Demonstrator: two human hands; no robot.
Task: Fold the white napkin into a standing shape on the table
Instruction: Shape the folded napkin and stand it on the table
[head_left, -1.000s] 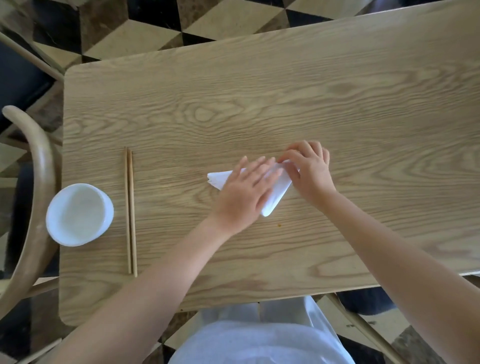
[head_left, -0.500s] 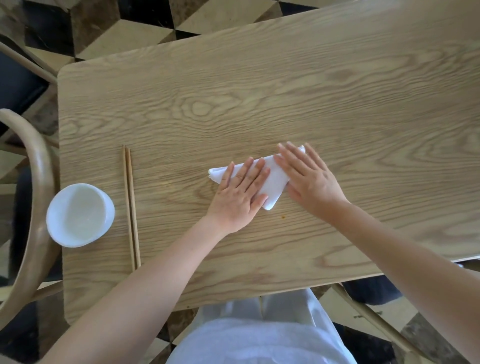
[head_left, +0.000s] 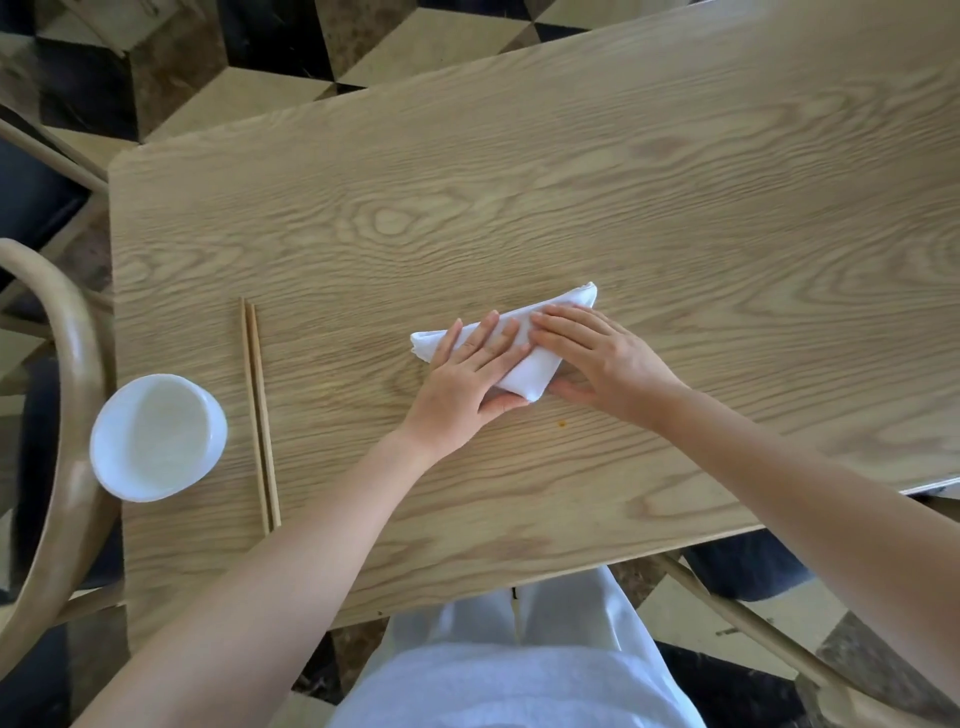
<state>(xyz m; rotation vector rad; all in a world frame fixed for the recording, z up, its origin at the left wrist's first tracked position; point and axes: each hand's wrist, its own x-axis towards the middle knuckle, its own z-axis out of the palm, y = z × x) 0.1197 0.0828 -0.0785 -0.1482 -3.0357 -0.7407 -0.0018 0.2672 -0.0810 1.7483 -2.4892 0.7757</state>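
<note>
a: two hands lie flat on the white napkin (head_left: 527, 371), which rests near the middle of the table (head_left: 675, 182), folded to a small triangle.

b: so it stands already?

a: no, it lies flat. i judge the folds are partly made; shaping and standing it up are left. the left hand (head_left: 467, 379) and right hand (head_left: 608, 358) press with fingers spread, grasping nothing.

b: and the count?

a: one napkin, one white bowl (head_left: 156, 436), two chopsticks (head_left: 258, 410) beside it.
</note>
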